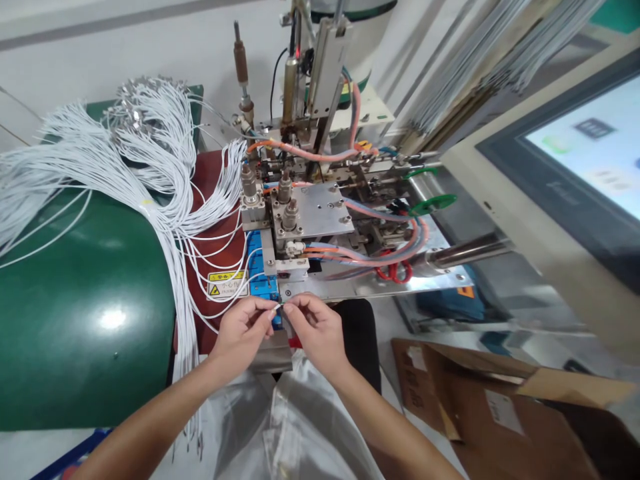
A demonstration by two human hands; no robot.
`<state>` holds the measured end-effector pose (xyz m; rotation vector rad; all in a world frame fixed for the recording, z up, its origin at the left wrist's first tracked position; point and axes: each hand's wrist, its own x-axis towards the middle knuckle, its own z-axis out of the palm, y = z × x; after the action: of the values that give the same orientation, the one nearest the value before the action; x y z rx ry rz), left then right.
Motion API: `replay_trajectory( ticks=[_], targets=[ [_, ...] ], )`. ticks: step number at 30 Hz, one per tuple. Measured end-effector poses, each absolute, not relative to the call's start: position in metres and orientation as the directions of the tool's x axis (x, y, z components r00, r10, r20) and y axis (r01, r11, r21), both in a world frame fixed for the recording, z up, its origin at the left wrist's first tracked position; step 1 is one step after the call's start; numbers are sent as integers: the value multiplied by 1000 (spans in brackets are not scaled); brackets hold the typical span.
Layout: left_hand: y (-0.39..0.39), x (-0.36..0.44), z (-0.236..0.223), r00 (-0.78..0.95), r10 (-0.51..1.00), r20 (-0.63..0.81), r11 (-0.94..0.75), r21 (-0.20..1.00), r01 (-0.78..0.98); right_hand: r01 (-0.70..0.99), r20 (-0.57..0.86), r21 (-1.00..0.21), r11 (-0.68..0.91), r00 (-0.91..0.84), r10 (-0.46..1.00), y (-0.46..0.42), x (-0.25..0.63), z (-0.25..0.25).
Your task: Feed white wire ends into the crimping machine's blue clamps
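My left hand pinches a thin white wire close to its end, thumb against forefinger. Right beside it, my right hand has its thumb and forefinger pressed together at the wire's tip; what lies between them is too small to make out. Both hands are at the front edge of a metal machine, by a blue block that several white wires cross. A large bundle of white wires spreads to the left, with metal pieces on the ends at the back.
A green surface lies at left, beside a dark red plate with a yellow warning label. A screen juts in at right. Orange and clear hoses loop over the machine. Below right stands an open cardboard box.
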<state>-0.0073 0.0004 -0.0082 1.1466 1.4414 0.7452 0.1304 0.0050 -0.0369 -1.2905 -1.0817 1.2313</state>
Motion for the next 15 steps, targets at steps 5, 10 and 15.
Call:
replay_trajectory(
  ticks=[5, 10, 15],
  targets=[
    [11, -20, -4, 135, 902, -410, 350, 877, 329, 163, 35, -986, 35, 1, 999, 7, 131, -38],
    [19, -21, -1, 232, 830, -507, 458, 858, 232, 218, 118, -968, 124, -41, 992, 7, 129, -40],
    [18, -11, -6, 167, 872, -461, 428, 882, 199, 197, 5, -980, -3, 42, 999, 5, 127, -44]
  ],
)
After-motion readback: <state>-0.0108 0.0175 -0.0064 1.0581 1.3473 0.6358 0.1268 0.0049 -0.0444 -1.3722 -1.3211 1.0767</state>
